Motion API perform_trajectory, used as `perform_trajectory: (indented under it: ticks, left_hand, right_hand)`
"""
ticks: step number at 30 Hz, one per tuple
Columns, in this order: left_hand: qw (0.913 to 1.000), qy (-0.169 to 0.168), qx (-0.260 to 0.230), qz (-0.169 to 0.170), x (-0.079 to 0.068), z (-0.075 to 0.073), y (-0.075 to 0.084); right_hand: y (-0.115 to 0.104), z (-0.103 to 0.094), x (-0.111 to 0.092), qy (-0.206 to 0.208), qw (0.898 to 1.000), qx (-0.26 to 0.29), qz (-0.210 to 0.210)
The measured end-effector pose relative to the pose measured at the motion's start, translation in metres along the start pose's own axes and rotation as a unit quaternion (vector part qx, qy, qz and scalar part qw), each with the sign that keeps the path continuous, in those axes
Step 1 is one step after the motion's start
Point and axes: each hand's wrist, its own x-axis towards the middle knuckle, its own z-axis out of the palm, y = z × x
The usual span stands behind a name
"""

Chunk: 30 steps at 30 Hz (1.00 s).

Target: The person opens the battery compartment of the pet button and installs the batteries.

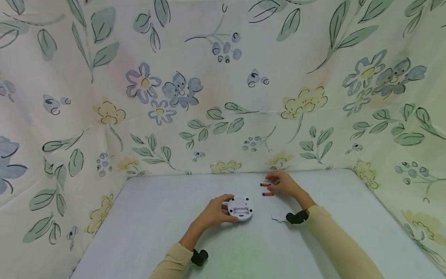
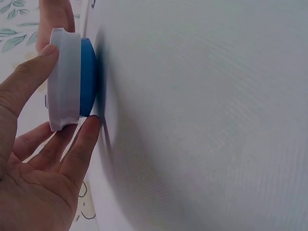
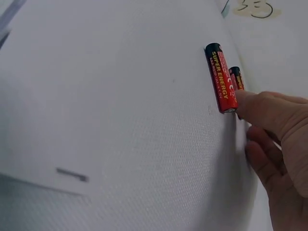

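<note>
Your left hand (image 1: 213,212) grips the device (image 1: 240,209); right hand (image 1: 285,184) half-open at its two o'clock, can't tell if holding far battery (image 1: 264,185): pinch mid-body.

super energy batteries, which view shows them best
Right wrist view: the Super Energy batteries appear largest, the nearer one's lettering readable, the other partly hidden. Head view shows both small; left wrist shows neither clearly.

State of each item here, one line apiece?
Round white device: back up, held by left hand
Battery compartment: uncovered, no batteries in it
Battery cover: detached, lying loose
Near Super Energy battery: loose, on its side
Far battery: on its side, right hand at it; grip unclear
</note>
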Motion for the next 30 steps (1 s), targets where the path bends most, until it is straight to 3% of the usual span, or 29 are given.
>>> perform_trajectory:
  ticks: [8,23,30]
  left_hand:
    - [1.0000,-0.003,0.005,0.006,0.001,0.000,0.001]
    - [1.0000,-0.003,0.005,0.002,0.001,0.001,0.000]
    - [1.0000,-0.003,0.005,0.005,0.002,0.000,-0.001]
  right_hand:
    - [0.002,0.000,0.000,-0.004,0.999,-0.032,-0.012]
    - [0.006,0.000,-0.007,0.011,1.000,-0.014,-0.009]
    - [0.004,-0.002,-0.012,0.026,0.999,0.021,0.008]
